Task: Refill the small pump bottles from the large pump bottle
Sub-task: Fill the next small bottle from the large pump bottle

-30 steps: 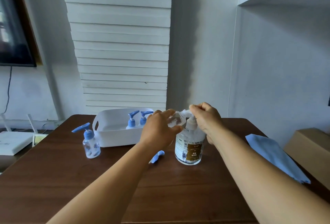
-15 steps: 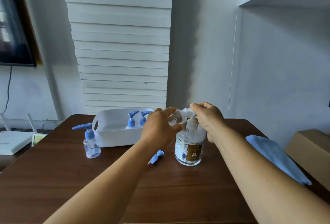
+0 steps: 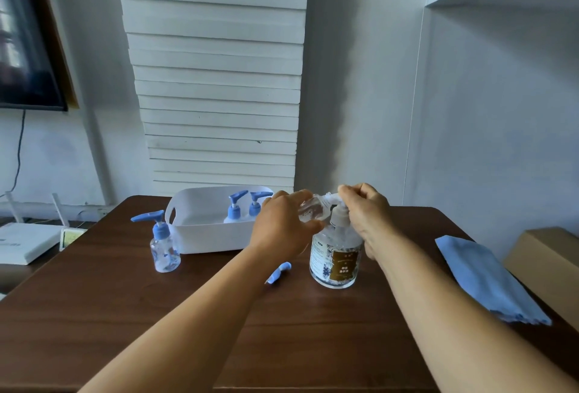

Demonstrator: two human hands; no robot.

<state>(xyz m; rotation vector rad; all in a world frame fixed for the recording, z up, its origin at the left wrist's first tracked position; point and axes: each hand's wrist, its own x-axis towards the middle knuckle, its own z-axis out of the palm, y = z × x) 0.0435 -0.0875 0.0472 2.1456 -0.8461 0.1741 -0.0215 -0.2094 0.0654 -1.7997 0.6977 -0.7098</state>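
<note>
The large clear pump bottle (image 3: 335,256) with a brown label stands on the brown table (image 3: 125,314). My right hand (image 3: 365,208) is curled over its white pump head. My left hand (image 3: 282,225) grips a small uncapped clear bottle (image 3: 311,209), tilted with its mouth at the pump's spout. That bottle's blue pump cap (image 3: 279,272) lies on the table under my left wrist. Another small bottle (image 3: 163,244) with a blue pump stands at the left. Two more small pump bottles (image 3: 242,208) stand inside the white basket (image 3: 203,236).
A folded blue cloth (image 3: 482,280) lies on the table's right side, with a cardboard box (image 3: 551,267) beyond it. A white router (image 3: 22,240) sits on a low surface at the far left. The wall is close behind the table.
Both hands and the small bottle stay at the pump head, with only slight shifts. My right hand has pressed slightly lower on the pump.
</note>
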